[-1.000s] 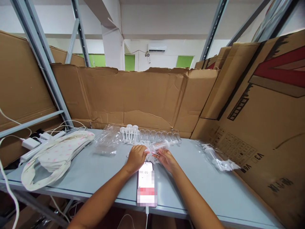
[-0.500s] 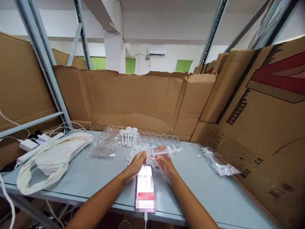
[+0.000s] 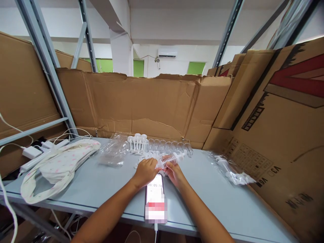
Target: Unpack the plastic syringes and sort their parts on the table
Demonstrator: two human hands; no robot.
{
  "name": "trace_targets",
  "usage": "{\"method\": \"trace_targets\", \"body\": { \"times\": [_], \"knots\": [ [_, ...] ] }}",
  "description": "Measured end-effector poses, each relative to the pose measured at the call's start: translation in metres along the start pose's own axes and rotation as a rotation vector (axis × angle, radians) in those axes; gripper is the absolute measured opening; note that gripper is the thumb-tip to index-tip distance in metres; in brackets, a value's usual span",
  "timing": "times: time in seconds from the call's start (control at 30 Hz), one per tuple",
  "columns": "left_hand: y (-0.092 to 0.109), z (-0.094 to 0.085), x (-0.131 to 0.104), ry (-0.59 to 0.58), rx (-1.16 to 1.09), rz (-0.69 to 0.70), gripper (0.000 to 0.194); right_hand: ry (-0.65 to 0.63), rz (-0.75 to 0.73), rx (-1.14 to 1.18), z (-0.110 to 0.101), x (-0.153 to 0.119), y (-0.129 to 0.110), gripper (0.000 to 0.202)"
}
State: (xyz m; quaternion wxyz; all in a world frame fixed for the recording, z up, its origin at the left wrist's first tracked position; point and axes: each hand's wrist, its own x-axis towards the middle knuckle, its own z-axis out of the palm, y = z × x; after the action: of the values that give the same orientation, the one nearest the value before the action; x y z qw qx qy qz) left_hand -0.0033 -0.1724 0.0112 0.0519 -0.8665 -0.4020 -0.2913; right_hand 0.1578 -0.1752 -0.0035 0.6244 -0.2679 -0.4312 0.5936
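Observation:
Between my hands is a clear plastic syringe [image 3: 170, 159] with ridges or markings along its barrel and a white tip pointing up to the right. My left hand [image 3: 146, 171] is closed over its lower left end, hiding that end. My right hand [image 3: 174, 172] grips the barrel from below with thumb and fingers. Just behind lies a pile of small white plastic parts [image 3: 146, 156]. Farther back stand several white plungers [image 3: 137, 141] with round ends, beside a row of clear barrels [image 3: 168, 146]. A phone [image 3: 155, 199] showing a running timer lies below my hands.
A crumpled clear plastic bag [image 3: 113, 152] lies left of the plungers. A white fabric bag [image 3: 63, 165] and a power strip [image 3: 43, 157] are at the left. Another bag with white parts [image 3: 231, 170] lies right. Cardboard [image 3: 141, 101] walls the grey table [image 3: 202, 192].
My left hand has turned over and closed on the syringe's lower left end. The syringe now tilts more, its tip higher on the right. The view has shifted slightly.

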Motion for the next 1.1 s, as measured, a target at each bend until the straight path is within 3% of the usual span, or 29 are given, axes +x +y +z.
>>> {"method": "trace_targets", "body": {
  "times": [0.13,0.33,0.43,0.5,0.53,0.57,0.67,0.73,0.8,0.9,0.97,1.1],
  "knots": [
    [0.000,-0.006,0.000,-0.171,-0.301,-0.091,0.031,-0.048,-0.014,0.003,0.001,-0.002,-0.002,0.024],
    [0.002,-0.006,-0.002,-0.415,-1.163,-0.247,0.046,-0.115,0.004,-0.007,0.001,-0.008,-0.010,0.031],
    [0.004,-0.003,-0.002,-0.669,-1.495,-0.290,0.051,-0.186,0.009,-0.004,0.000,-0.009,-0.015,0.036],
    [0.005,-0.003,0.000,-0.789,-1.550,-0.307,0.051,-0.216,0.004,-0.011,0.000,-0.009,-0.018,0.038],
    [0.005,-0.003,0.001,-0.761,-1.511,-0.322,0.051,-0.212,0.000,-0.016,0.000,-0.009,-0.018,0.037],
    [0.005,-0.003,0.001,-0.659,-1.423,-0.339,0.052,-0.194,-0.007,-0.020,0.000,-0.008,-0.018,0.036],
    [0.002,-0.003,0.002,-0.192,-0.909,-0.332,0.046,-0.096,-0.050,-0.018,0.001,-0.004,-0.015,0.030],
    [0.000,-0.002,0.001,-0.012,-0.559,-0.260,0.035,-0.048,-0.073,-0.009,0.001,-0.001,-0.012,0.031],
    [-0.002,-0.002,0.000,0.050,-0.348,-0.177,0.032,-0.034,-0.079,0.006,0.001,0.001,-0.009,0.031],
    [-0.003,0.001,-0.001,0.082,-0.275,-0.108,0.025,-0.030,-0.082,0.016,0.001,0.002,-0.005,0.025],
    [-0.003,0.005,-0.001,0.057,-0.384,-0.167,0.032,-0.043,-0.079,0.016,0.002,0.000,-0.005,0.021],
    [-0.007,0.013,0.000,-0.049,-0.814,-0.437,0.057,-0.116,-0.061,0.004,0.006,-0.003,-0.006,0.027]
  ]
}}
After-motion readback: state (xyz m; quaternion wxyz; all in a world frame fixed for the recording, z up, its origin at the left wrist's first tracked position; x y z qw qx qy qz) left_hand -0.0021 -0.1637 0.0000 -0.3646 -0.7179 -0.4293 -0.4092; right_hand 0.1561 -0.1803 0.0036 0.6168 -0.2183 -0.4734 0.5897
